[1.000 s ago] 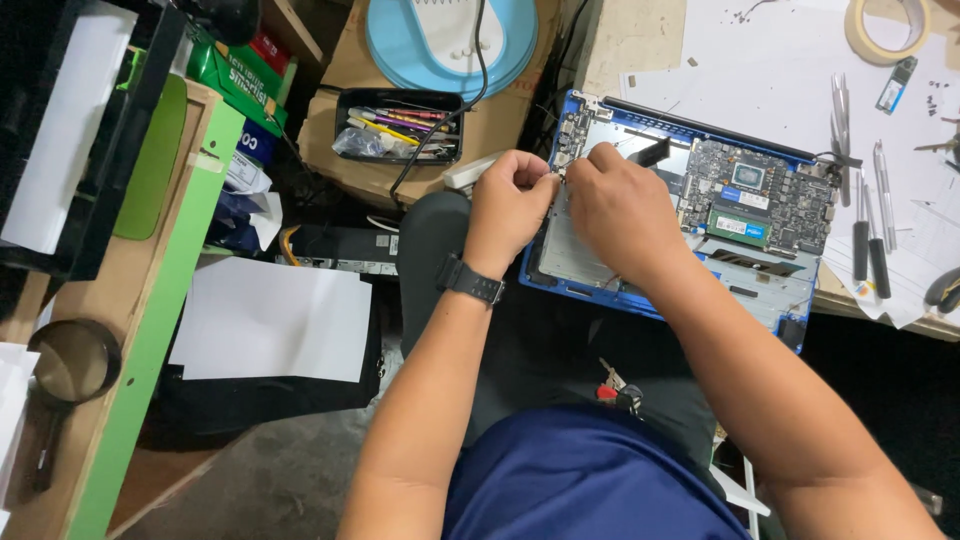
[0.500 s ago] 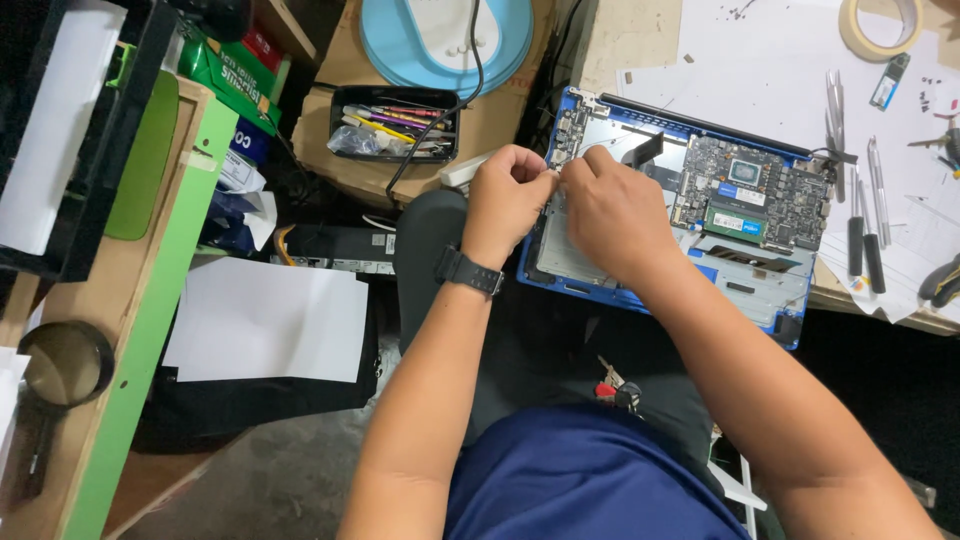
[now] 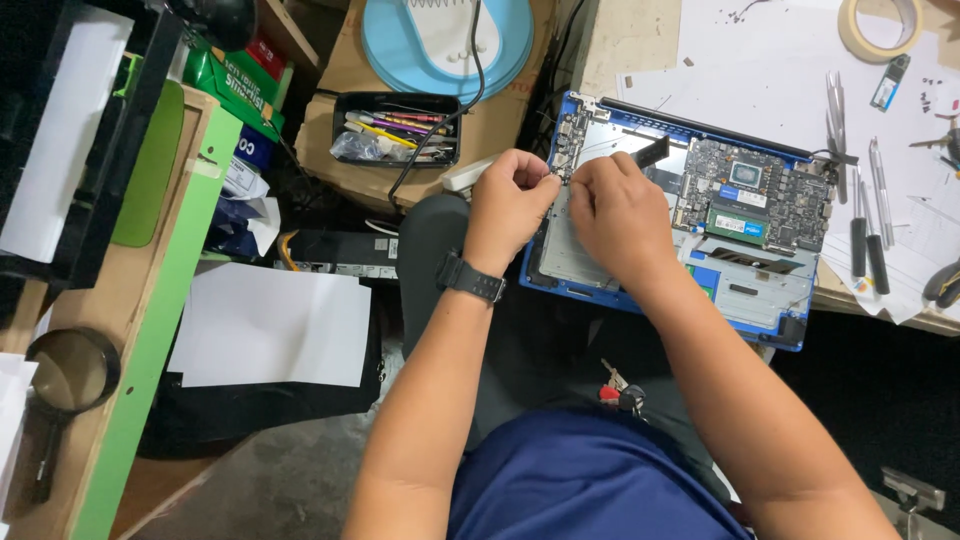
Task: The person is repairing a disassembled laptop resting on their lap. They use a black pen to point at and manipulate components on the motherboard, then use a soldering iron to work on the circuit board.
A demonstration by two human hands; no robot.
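Because the laptop (image 3: 690, 215) lies opened, its back cover off, across the desk edge (image 3: 870, 300) and the person's lap, both hands can work at its left end. The left hand (image 3: 512, 200) pinches shut on something very small there, too small to identify; the right hand (image 3: 622, 215) is curled closed beside it, fingertips nearly touching the left's, and what it grips I cannot tell. Both hide the laptop's left part. Right of the laptop, screwdrivers (image 3: 865, 240) and tweezers (image 3: 835, 115) lie on white paper (image 3: 760, 60); beyond it a tape roll (image 3: 885, 25). Left of the laptop stands a black tray (image 3: 395, 128) of pens, nearer the floor a white sheet (image 3: 270, 325).
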